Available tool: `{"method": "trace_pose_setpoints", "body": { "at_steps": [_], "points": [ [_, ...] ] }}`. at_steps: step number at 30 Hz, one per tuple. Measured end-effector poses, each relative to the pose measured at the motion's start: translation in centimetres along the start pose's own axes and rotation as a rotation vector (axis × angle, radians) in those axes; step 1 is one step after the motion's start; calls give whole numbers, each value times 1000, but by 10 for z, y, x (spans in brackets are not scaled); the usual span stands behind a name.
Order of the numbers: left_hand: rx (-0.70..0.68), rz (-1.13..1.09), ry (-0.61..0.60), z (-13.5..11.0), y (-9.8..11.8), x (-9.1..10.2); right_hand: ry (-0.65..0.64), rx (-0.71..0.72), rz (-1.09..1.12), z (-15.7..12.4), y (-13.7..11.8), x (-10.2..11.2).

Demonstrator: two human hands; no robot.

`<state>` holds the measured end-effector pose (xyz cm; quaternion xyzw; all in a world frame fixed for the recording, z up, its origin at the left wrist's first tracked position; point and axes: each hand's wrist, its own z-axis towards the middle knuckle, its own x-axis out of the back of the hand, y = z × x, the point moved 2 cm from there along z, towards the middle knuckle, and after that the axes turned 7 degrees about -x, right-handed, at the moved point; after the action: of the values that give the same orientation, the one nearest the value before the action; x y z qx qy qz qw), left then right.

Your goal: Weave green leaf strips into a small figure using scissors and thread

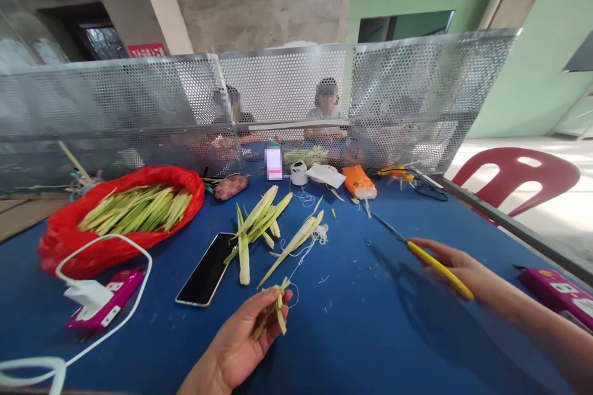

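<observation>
My left hand, low in the middle, is closed around a small piece of folded corn husk strips. White thread runs from near it to a tangle on the table. At the right, my right hand grips a yellow-handled tool with a long thin metal shaft pointing to the far left; its tip kind is unclear. Loose pale green husks lie just beyond my left hand, and a pile of husks overlaps a dark phone.
Left stand a red bag of husk strips and a purple power strip with a white cable. At the back are a thread spool, an upright phone, an orange packet and a perforated metal screen; two people sit behind it.
</observation>
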<state>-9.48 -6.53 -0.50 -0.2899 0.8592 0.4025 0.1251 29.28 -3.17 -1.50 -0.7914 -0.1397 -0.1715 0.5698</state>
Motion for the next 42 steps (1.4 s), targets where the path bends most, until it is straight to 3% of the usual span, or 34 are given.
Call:
{"method": "trace_pose_setpoints", "body": {
  "at_steps": [2, 6, 9, 15, 21, 24, 27, 30, 32, 35, 38, 42],
  "points": [
    [-6, -5, -18, 0, 0, -2, -310, -201, 162, -23, -16, -32],
    [-18, -56, -64, 3, 2, -6, -749, -328, 284, -52, -55, -86],
    [-11, -92, -92, 5, 3, -7, -884, -349, 331, -51, -68, -108],
    [13, -96, -89, 4, 3, -7, -942, -343, 267, -35, -71, -127],
    [15, -67, -71, 3, -2, -6, -873, -233, 232, -32, -82, -141],
    [4, -52, -54, 0, 1, -4, -752, -140, 167, -29, -82, -135],
    [-37, -50, -54, -6, 11, -6, -538, 66, -86, -20, -76, -111],
    [-92, -63, -74, -9, 29, -19, -253, 337, -561, -10, -66, -74],
    [-105, -84, -122, -8, 41, -36, -155, 389, -796, -3, -57, -50],
    [-135, -148, -194, 0, 55, -67, -119, 354, -967, 10, -54, -30],
    [-186, -168, -263, 15, 59, -93, -67, 340, -1036, 26, -73, -43],
    [-204, -141, -279, 37, 51, -102, 27, 378, -812, 57, -110, -101]
  ]
}}
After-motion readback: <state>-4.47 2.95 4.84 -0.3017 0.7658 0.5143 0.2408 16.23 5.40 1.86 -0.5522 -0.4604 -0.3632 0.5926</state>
